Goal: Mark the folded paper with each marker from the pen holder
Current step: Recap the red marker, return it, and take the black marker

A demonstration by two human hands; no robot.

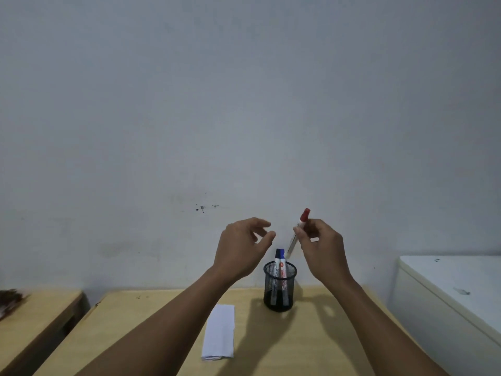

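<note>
My right hand [321, 248] holds a red-capped marker [301, 223] in the air above the pen holder, cap upward and tilted right. My left hand [244, 245] hovers to its left, fingers apart and holding nothing. Below them a black mesh pen holder [280, 287] stands on the wooden table [311, 343] with two markers [280, 260] inside, at least one blue-capped. A folded white paper [220, 332] lies flat on the table, left of the holder and nearer to me.
A pale wall rises right behind the table. A second wooden table [35, 316] stands to the left across a gap, with a dark object [9, 298] at its far left. A white cabinet or appliance [455, 297] stands to the right.
</note>
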